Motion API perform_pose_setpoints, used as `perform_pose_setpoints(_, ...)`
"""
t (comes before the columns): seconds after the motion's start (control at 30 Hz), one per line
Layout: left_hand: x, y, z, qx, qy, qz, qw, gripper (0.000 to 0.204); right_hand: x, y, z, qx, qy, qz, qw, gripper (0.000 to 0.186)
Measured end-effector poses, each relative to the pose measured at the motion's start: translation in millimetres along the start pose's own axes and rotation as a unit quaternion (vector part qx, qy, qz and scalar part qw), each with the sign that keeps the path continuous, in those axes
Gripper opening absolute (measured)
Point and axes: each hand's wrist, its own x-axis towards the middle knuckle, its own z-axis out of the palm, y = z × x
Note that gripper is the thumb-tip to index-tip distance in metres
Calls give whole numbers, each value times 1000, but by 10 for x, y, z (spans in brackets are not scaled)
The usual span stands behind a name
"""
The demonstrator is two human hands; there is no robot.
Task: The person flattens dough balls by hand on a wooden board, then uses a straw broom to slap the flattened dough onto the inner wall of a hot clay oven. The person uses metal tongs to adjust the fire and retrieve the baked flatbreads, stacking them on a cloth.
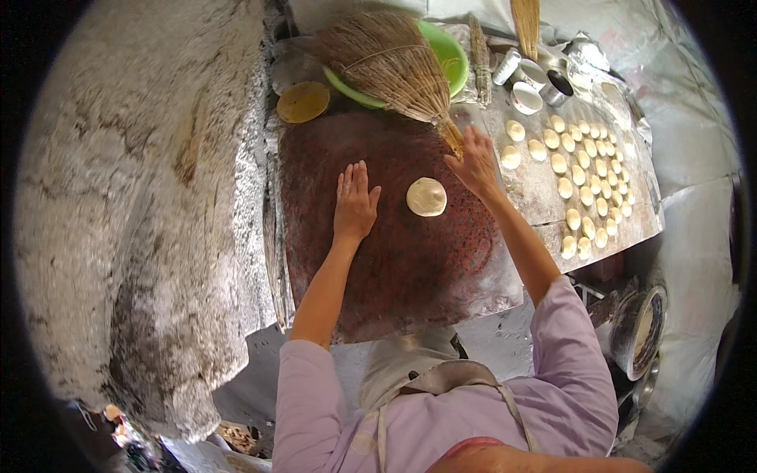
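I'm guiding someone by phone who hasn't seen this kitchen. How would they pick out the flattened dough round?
Find the big dark reddish stone slab in the middle. The flattened dough round lies alone on it, between the left hand and the right hand. Unlike the rows of small dough balls on the floured board to the right, it is wider and flat.

The right hand (pixel 475 164) covers the handle end of the straw broom (pixel 390 61), so whether its fingers close round the handle or only rest on it cannot be told. The broom's bristles hide much of the green bowl (pixel 447 54) — its contents do not show. A second broom (pixel 525 24) is cut off at the top edge, and the farthest dough rounds (pixel 585 181) (at the board's far end) are too small to count.
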Motion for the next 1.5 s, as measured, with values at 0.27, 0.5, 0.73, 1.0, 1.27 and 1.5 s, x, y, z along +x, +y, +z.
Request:
perform_pose_setpoints(0.27,-32,-7,-28,-30,-23,-8,999,54,327,213,93,321,-184,236,899,27)
perform_pose_setpoints(0.5,-4,26,-108,-30,-44,-2,999,55,1231,520,457,-113,18,-55,992,24)
perform_pose_setpoints(0.73,-25,20,-92,-59,-54,-11,997,56,1866,332,1800,-104,-507,-59,853,33)
perform_pose_setpoints(1.0,225,-9,-22,5,-59,57,997,51,925,39,912,122,52,-99,986,25)
perform_pose_setpoints(1.27,1153,371,743,-59,-158,315,934,56,-792,-489,-135,414,-288,-70,860,33)
perform_pose_setpoints(1.5,-5,153,-322,-182,-222,81,955,62,-226,-234,64,284,-75,-123,948,32)
